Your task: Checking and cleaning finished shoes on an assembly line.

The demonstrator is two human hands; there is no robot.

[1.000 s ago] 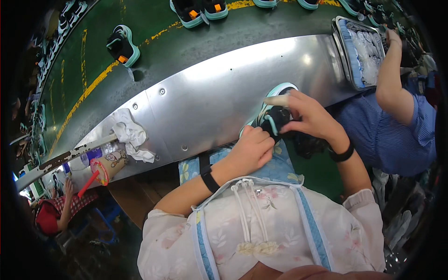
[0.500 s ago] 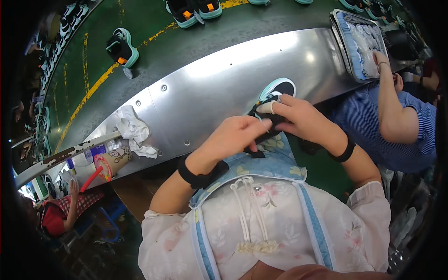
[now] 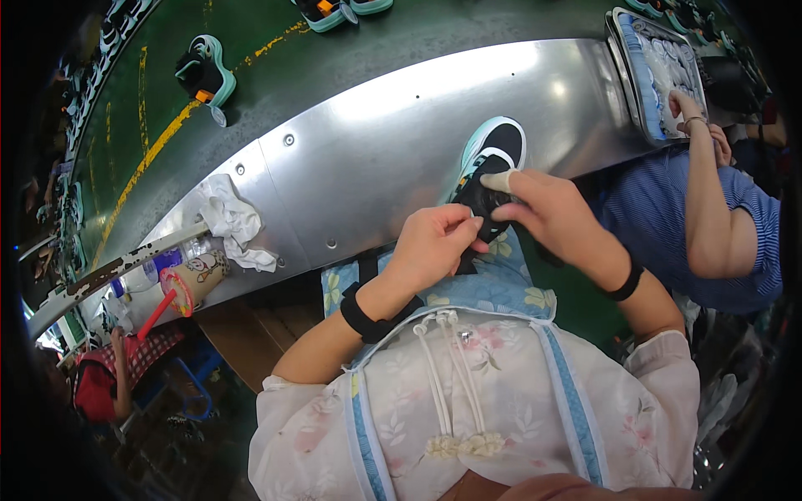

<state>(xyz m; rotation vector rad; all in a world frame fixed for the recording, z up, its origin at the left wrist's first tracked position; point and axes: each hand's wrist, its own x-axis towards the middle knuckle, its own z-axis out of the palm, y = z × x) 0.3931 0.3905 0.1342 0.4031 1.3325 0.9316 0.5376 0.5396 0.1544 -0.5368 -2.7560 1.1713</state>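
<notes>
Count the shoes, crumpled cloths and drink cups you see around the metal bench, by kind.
Black shoes with mint-green soles: 3 clearly seen, one held by both hands, one on the green belt, one at the top edge
Crumpled white cloth: 1
Plastic drink cup: 1
Total: 5

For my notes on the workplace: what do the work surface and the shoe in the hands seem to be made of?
Work surface: likely sheet metal, brushed and shiny; it shows glare and screw heads.
Shoe: apparently black textile upper, matte, on a smooth mint rubbery or foam sole. The left hand and right hand grip it.
</notes>
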